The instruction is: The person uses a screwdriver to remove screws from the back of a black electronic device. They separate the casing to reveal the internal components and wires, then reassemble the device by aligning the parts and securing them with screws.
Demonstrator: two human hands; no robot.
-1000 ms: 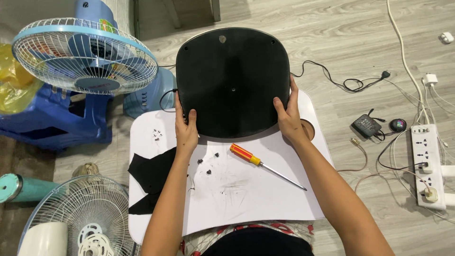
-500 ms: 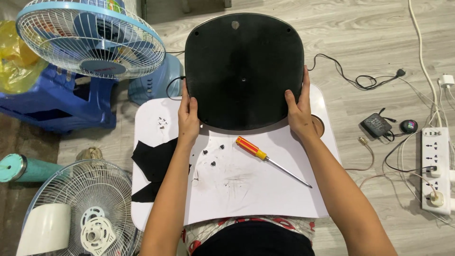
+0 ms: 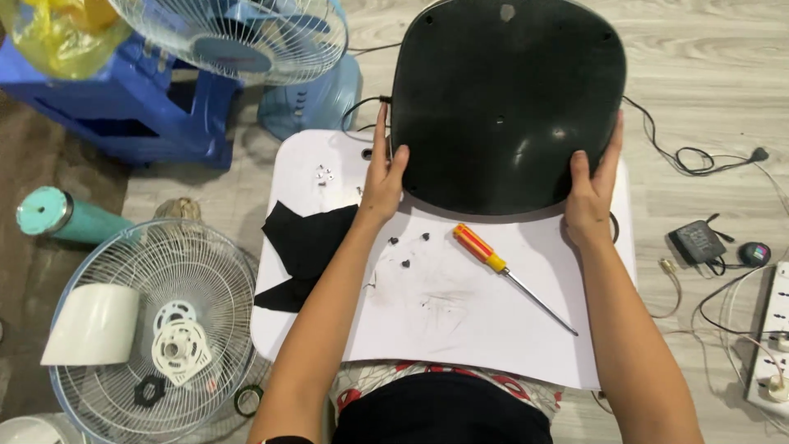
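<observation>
Both my hands hold a large black rounded plastic base plate (image 3: 505,107), its near edge resting on a small white table (image 3: 460,329). My left hand (image 3: 382,177) grips its left edge and my right hand (image 3: 590,193) grips its lower right edge. A screwdriver with an orange and yellow handle (image 3: 485,251) lies on the table just below the plate. Several small black screws (image 3: 407,247) lie near my left wrist. A black cloth (image 3: 308,251) lies at the table's left side.
A blue fan (image 3: 246,37) stands at the back left beside a blue plastic stool (image 3: 107,107). A white fan grille (image 3: 152,329) with loose parts lies on the floor at left, near a teal bottle (image 3: 66,215). Cables, a black adapter (image 3: 697,241) and a power strip (image 3: 772,345) lie right.
The view has shifted so the plate and table sit further right and up in frame. My hands keep the same grip on the black plate.
</observation>
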